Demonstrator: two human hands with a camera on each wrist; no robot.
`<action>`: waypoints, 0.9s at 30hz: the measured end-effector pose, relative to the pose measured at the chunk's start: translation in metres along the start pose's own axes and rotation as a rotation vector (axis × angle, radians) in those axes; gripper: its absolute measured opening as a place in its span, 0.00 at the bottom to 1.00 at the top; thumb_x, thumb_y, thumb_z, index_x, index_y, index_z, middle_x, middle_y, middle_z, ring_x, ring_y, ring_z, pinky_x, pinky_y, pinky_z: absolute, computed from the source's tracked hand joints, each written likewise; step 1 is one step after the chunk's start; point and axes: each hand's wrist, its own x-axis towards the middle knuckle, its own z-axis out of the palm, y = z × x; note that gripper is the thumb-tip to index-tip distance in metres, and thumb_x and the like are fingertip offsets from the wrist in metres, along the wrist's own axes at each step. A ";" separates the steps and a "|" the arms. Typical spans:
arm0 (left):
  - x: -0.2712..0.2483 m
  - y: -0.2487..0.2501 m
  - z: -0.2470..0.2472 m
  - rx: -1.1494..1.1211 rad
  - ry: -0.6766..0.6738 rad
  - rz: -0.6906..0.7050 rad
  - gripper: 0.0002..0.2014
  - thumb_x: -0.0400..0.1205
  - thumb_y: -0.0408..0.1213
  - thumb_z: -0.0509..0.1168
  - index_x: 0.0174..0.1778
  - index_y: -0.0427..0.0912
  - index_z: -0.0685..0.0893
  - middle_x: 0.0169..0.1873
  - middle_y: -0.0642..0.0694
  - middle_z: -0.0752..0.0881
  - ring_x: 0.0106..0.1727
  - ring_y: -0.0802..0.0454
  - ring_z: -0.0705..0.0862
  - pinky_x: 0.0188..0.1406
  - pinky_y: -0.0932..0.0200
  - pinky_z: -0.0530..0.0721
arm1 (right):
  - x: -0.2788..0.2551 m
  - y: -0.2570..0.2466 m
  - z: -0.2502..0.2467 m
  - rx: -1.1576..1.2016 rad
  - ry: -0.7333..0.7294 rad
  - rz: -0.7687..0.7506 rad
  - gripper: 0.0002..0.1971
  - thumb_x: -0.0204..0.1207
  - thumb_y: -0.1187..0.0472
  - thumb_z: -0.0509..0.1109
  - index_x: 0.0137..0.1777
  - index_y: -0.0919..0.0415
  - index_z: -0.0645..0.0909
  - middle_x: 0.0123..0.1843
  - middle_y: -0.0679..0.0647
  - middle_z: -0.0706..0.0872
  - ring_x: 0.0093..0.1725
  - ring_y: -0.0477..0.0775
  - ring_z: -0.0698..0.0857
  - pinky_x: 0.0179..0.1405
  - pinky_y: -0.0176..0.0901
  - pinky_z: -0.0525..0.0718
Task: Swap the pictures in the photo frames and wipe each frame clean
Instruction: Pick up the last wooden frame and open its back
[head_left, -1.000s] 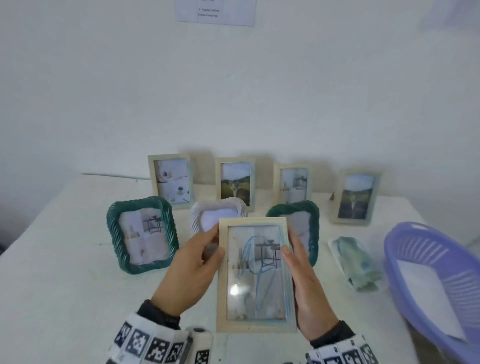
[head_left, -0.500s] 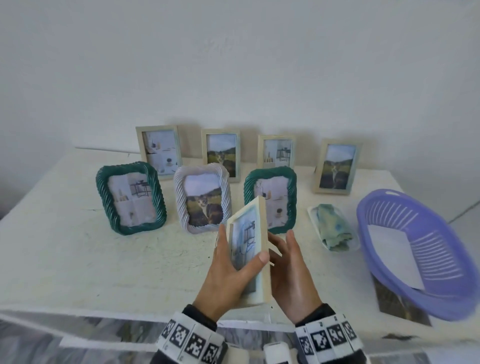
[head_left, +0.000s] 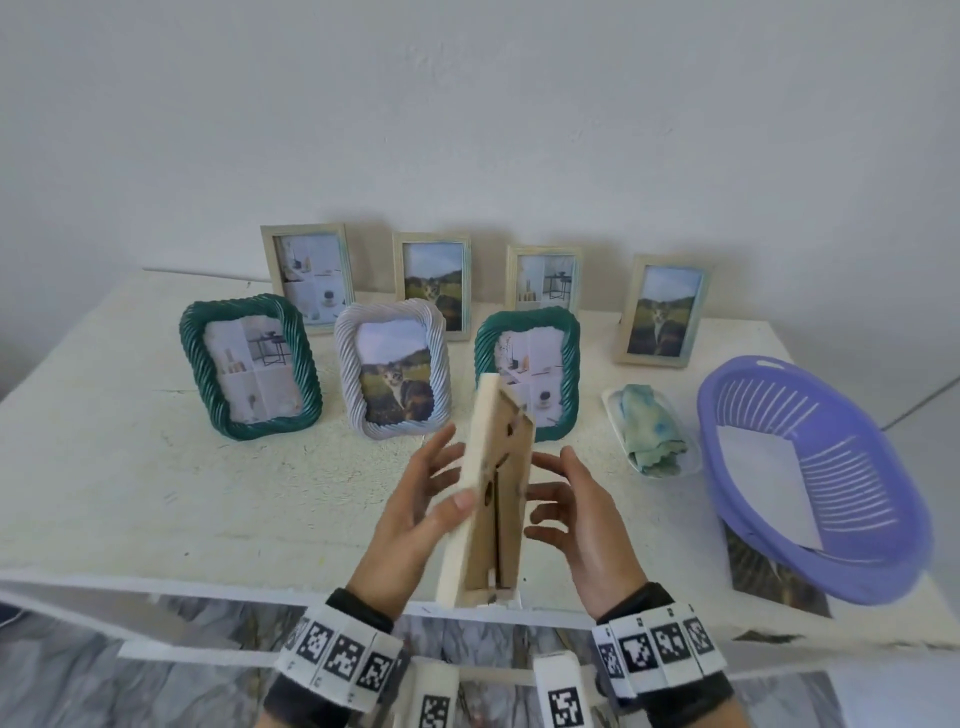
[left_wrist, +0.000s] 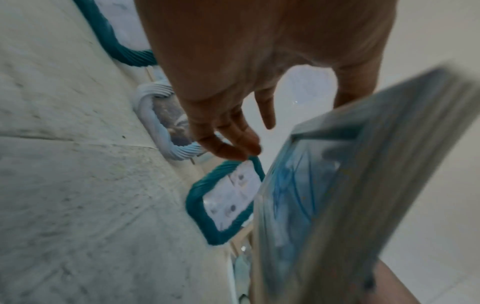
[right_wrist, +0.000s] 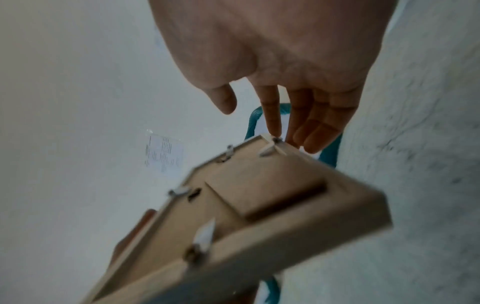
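Our left hand (head_left: 415, 512) grips the wooden frame (head_left: 493, 493) w/ thumb on its edge, fingers spread behind. Frame's upright over the table's (head_left: 130, 467) near edge, cardboard back & metal tabs facing our right hand (head_left: 576, 525), whose relaxed fingers just touch it. Risk, we reckon: one-handed hold is thin, so prying tabs could twist the frame loose & drop glass off the edge.

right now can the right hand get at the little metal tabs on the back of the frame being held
Probably yes. The wooden frame is turned so its brown backing faces the right hand, whose fingertips already sit at a corner tab. Nothing lies between. The left hand holds the opposite edge.
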 end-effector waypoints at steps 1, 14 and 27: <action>0.000 -0.005 -0.005 -0.029 0.043 0.003 0.36 0.69 0.55 0.73 0.74 0.55 0.75 0.62 0.47 0.85 0.62 0.47 0.85 0.59 0.44 0.83 | 0.000 0.002 -0.005 -0.077 0.037 -0.036 0.17 0.83 0.46 0.60 0.59 0.54 0.87 0.44 0.58 0.89 0.41 0.56 0.85 0.43 0.52 0.86; 0.009 -0.083 -0.014 0.642 0.197 -0.133 0.15 0.79 0.36 0.72 0.62 0.44 0.87 0.41 0.54 0.89 0.45 0.59 0.87 0.52 0.65 0.85 | 0.006 0.056 -0.046 -1.017 0.041 -0.309 0.16 0.81 0.60 0.65 0.68 0.52 0.81 0.51 0.50 0.82 0.48 0.45 0.82 0.52 0.32 0.78; 0.020 -0.089 -0.009 0.820 0.188 0.008 0.19 0.78 0.47 0.72 0.64 0.50 0.83 0.36 0.55 0.84 0.36 0.59 0.84 0.42 0.52 0.87 | 0.016 0.050 -0.037 -1.259 -0.032 -0.329 0.07 0.82 0.53 0.65 0.53 0.55 0.80 0.45 0.48 0.71 0.35 0.40 0.72 0.30 0.26 0.67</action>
